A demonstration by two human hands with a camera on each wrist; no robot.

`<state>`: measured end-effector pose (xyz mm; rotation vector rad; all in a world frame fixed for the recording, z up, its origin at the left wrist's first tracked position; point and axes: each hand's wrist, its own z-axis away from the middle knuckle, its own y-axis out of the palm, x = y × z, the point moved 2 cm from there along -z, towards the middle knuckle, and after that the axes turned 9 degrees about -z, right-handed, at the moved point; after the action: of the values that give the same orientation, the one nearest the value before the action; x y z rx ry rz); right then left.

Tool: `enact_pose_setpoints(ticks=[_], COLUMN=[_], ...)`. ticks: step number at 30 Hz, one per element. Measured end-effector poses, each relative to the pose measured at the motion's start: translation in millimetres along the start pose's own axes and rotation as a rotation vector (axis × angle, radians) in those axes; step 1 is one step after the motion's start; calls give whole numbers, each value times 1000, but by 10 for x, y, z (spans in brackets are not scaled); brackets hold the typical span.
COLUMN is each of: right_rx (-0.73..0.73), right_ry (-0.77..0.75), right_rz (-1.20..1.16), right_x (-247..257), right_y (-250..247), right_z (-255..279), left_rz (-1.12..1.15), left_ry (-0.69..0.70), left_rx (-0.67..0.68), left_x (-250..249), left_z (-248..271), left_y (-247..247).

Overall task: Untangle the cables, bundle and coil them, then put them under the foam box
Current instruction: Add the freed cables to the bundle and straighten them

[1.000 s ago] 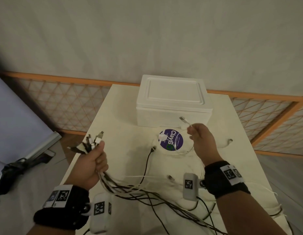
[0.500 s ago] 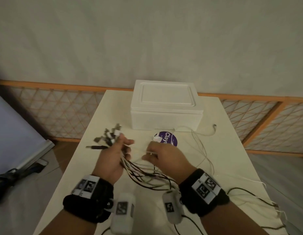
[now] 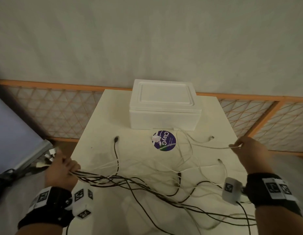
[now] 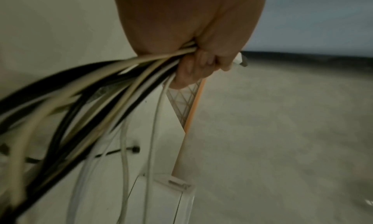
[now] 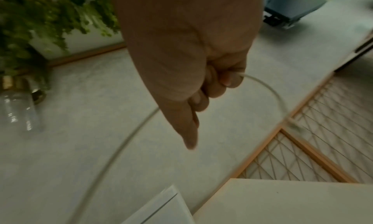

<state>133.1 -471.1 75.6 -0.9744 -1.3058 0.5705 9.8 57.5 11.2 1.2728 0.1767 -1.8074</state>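
Note:
My left hand [image 3: 62, 168] grips a bundle of black and white cables [image 3: 103, 178] near their plug ends [image 3: 51, 154], out past the table's left edge. In the left wrist view the fingers [image 4: 201, 64] curl round that cable bundle [image 4: 113, 83]. My right hand [image 3: 249, 150] pinches one white cable [image 3: 213, 147] and holds it taut above the table's right side; the right wrist view shows this white cable [image 5: 268, 91] coming out between the fingers [image 5: 224, 79]. Loose cables [image 3: 181, 184] trail tangled across the table. The white foam box [image 3: 164, 106] sits closed at the far end.
A round purple sticker [image 3: 164, 141] lies on the cream table [image 3: 103, 126] in front of the box. An orange lattice fence [image 3: 54, 112] runs behind the table. A plant in a glass vase [image 5: 18, 99] stands on the floor to the right.
My hands were close together over the table's middle; now they have pulled wide apart, the left out past the left edge with the bundle, the right to the right drawing one white cable.

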Motion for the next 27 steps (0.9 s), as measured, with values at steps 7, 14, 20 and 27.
enact_pose_setpoints(ticks=[7,14,20,27], right_rx=[419,622,592,547], right_ry=[-373,-787,-652,-433], right_rz=[390,-203,190,354], right_x=[961,2126,1282,348], right_y=[650,1243,1462,1299], right_z=[559,1521,1233,945], left_rz=[75,27,120,150], left_ry=[-39,-4,33,2], left_rx=[180,446,346,189], left_x=[52,191,-108,-171], left_z=[373,941,508,137], left_y=[715,1400,844,382])
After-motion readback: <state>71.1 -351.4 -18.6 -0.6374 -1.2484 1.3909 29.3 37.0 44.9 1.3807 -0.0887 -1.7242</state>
